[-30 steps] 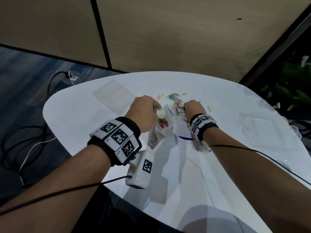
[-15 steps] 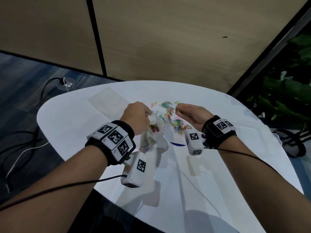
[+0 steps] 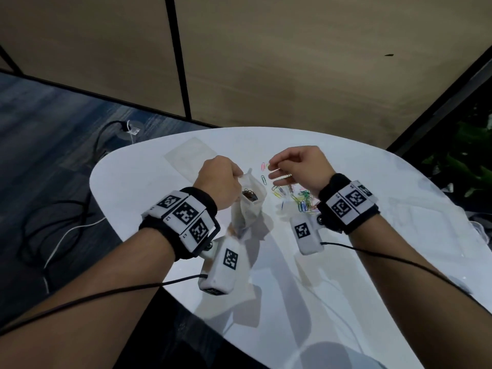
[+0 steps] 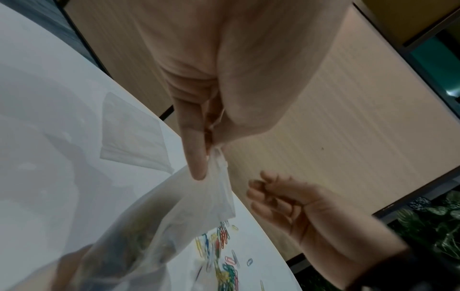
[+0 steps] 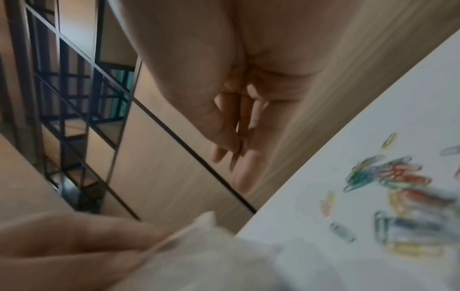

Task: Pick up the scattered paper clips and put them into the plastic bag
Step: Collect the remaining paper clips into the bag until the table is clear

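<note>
My left hand [image 3: 237, 176] pinches the top edge of a clear plastic bag [image 3: 250, 209] and holds it hanging above the white table [image 3: 346, 288]; dark clips show inside it. The left wrist view shows thumb and finger of my left hand [image 4: 211, 155] nipping the bag [image 4: 174, 216]. My right hand [image 3: 274, 170] is raised just right of the bag's mouth, thumb pressed to the fingers on a few paper clips. Under it, coloured paper clips [image 3: 303, 201] lie scattered on the table. The right wrist view shows my right hand [image 5: 239, 151] pinched, the paper clips [image 5: 398, 187] and the bag [image 5: 211, 256].
A flat clear sheet or spare bag [image 3: 191, 158] lies on the table's far left. A clear plastic box [image 3: 420, 217] sits at the right. Cables [image 3: 66, 222] run over the floor at left; a plant [image 3: 466, 169] stands at right.
My right hand has lifted off the pile of clips, turned palm inward and risen toward the bag's mouth. My left hand still holds the bag in about the same place.
</note>
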The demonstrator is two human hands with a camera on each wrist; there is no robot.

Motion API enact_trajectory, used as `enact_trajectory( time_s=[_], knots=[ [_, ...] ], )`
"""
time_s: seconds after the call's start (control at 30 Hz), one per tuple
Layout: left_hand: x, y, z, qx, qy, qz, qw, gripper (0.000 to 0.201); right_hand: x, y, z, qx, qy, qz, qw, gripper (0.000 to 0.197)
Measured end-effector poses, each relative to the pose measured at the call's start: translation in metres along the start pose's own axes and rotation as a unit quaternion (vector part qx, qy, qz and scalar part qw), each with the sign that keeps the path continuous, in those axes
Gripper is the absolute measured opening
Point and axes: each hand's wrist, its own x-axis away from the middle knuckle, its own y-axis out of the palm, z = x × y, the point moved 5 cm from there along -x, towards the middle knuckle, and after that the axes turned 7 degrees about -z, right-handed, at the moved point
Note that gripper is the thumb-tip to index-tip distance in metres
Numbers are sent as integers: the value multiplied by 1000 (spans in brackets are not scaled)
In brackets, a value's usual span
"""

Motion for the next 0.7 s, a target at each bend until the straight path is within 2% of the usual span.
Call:
enact_trajectory(
  time_s=[0.07,0.13,0.23,0.33,0.43,0.5,0.57,0.6,0.7],
  knots=[
    [0,-6,-5,1,-1,7,1000,33,-27,-16,16,107,14,62,992,29],
    [-1,-12,-9,1,-1,13,1000,33,-57,-19,34,292,36,70,953,27],
    [-3,-16,-12,-5,-1,18,1000,32,-93,5,58,473,42,-42,879,44],
    [-3,-16,-11,-16,3,14,1000,32,-111,31,81,564,58,-124,814,55],
    [-3,-16,-10,-29,5,4,1000,33,-93,42,106,614,36,-122,779,63],
    [-2,-17,-10,-31,4,2,1000,33,-66,41,118,674,-21,-120,728,62],
    [1,-17,-9,-35,5,3,999,33,-44,28,127,725,-39,-111,679,59],
    [2,-17,-8,-39,6,4,999,33,-39,17,133,731,-24,-102,674,58],
    [8,-11,-2,-55,10,-1,998,32,-31,-8,139,710,45,-89,698,72]
  ],
)
